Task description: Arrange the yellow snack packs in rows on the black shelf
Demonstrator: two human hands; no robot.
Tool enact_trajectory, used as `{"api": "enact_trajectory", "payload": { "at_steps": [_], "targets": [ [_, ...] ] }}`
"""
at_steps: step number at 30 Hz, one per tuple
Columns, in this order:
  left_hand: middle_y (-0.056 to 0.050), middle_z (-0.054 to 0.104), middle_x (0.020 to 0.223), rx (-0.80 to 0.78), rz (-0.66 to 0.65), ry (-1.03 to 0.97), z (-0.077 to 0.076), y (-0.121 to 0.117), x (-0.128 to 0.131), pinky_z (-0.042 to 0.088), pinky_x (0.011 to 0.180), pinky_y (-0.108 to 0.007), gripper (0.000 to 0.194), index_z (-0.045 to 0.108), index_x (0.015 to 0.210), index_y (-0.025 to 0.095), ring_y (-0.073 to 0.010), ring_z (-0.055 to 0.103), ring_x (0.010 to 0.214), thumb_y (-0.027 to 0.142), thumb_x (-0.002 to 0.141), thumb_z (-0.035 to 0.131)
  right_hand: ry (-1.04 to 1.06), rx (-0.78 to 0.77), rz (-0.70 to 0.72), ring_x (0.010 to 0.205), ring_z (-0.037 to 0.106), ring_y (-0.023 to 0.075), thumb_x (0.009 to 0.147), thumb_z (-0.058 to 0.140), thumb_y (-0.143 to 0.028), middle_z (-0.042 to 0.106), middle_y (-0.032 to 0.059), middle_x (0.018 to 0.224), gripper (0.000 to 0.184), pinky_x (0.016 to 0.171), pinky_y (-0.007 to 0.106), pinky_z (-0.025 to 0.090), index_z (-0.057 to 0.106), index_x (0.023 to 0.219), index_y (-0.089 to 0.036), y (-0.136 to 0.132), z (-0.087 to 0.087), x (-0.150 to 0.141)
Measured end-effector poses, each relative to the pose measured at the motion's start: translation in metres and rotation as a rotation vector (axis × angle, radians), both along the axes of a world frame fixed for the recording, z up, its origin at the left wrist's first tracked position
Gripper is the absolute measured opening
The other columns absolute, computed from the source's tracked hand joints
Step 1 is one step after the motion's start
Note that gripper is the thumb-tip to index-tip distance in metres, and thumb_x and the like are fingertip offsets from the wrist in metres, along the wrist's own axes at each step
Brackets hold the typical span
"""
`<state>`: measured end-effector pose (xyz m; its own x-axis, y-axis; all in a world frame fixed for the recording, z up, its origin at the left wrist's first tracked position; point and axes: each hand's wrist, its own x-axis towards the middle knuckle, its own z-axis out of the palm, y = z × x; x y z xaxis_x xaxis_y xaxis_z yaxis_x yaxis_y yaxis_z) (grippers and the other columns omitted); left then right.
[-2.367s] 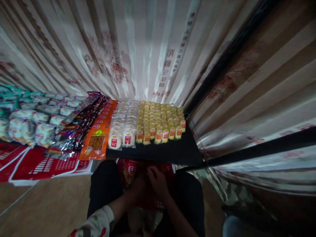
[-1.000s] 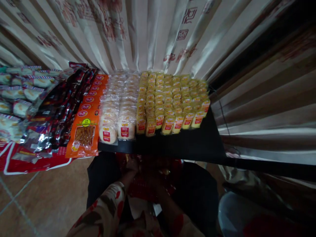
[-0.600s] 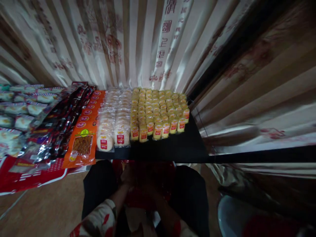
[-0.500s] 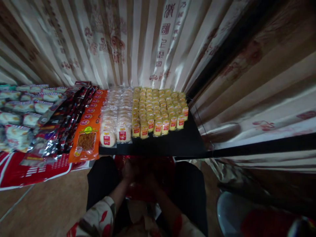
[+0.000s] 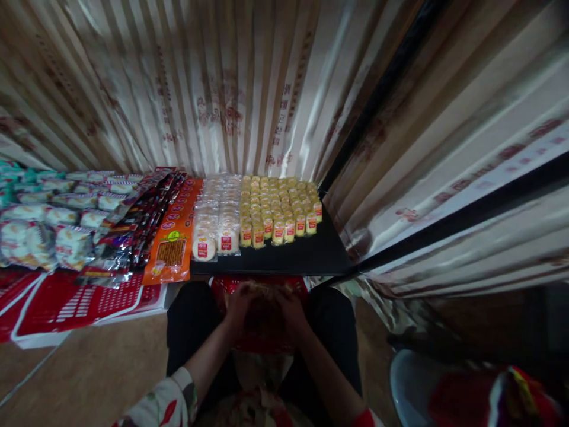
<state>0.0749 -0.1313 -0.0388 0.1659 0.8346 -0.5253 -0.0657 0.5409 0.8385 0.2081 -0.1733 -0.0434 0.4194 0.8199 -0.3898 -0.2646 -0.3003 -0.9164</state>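
A red basket (image 5: 249, 346) sits between my knees, under the table edge, and its inside is dark. My left hand (image 5: 240, 301) is at the left of its far part, fingers curled inward. Opposite it, my right hand (image 5: 290, 305) is bent in the same way. Between the two hands there is something dim and brownish that I cannot make out; both hands look closed on it. Just beyond the basket, on the black table (image 5: 271, 261), stand rows of small yellow packets (image 5: 280, 207) and clear-wrapped round white crackers (image 5: 217, 219).
Further left lie an orange snack bag (image 5: 171, 243), dark red shiny packets (image 5: 146, 219) and white packets (image 5: 73, 243). Red baskets (image 5: 84, 299) stand below them. A pleated curtain (image 5: 249, 77) hangs behind. A pale basin (image 5: 406, 379) is at the lower right.
Both hands have come up toward the basket's far rim and now face each other, farther apart. The view has shifted, showing more of the table's left side.
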Motion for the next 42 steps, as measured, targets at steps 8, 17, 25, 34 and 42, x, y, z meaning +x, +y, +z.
{"api": "enact_trajectory", "payload": {
  "at_steps": [8,17,25,34,42],
  "targets": [
    [-0.002,0.066,0.091,0.113,-0.127,-0.298,0.048,-0.012,0.011,0.047,0.071,-0.023,0.029,0.053,0.092,0.019,-0.0146,0.061,0.082,0.019,0.064,0.06,0.059,0.082,-0.032,0.093,0.065,0.0242,0.061,0.068,-0.05,0.071,0.0075,0.096,0.042,0.082,0.038,0.053,0.068,0.092,-0.021,-0.008,0.038,0.021],
    [-0.003,0.065,0.089,0.154,-0.234,-0.23,0.072,0.002,0.026,0.043,0.064,-0.02,0.037,0.06,0.099,0.017,-0.011,0.059,0.072,0.023,0.063,0.066,0.216,0.105,-0.123,0.089,0.067,0.0225,0.07,0.062,-0.049,0.07,0.0066,0.096,0.031,0.082,0.038,0.054,0.064,0.086,-0.023,-0.018,0.042,0.031],
    [-0.006,0.063,0.103,0.023,-0.183,-0.423,0.082,0.009,0.047,0.046,0.086,-0.031,0.054,0.058,0.109,0.017,-0.0176,0.061,0.093,0.021,0.057,0.072,0.17,0.175,-0.297,0.095,0.065,0.0264,0.059,0.072,-0.048,0.07,0.0079,0.096,0.047,0.087,0.042,0.052,0.06,0.095,-0.02,-0.021,0.035,0.035],
    [-0.007,0.067,0.095,-0.054,-0.178,-0.339,0.083,0.01,0.067,0.048,0.08,-0.03,0.045,0.06,0.096,0.015,-0.0177,0.063,0.087,0.036,0.059,0.077,0.027,0.26,-0.285,0.103,0.062,0.0258,0.061,0.074,-0.043,0.068,0.0087,0.109,0.05,0.09,0.041,0.05,0.06,0.104,-0.021,-0.016,0.061,0.056],
    [-0.005,0.068,0.093,0.067,-0.189,-0.243,0.074,0.002,0.093,0.046,0.073,-0.026,0.044,0.06,0.099,0.018,-0.0165,0.061,0.082,0.029,0.058,0.074,-0.088,0.123,-0.326,0.086,0.067,0.0243,0.061,0.071,-0.049,0.071,0.0056,0.094,0.064,0.074,0.035,0.056,0.055,0.115,-0.02,-0.007,0.062,0.071]
  ]
}}
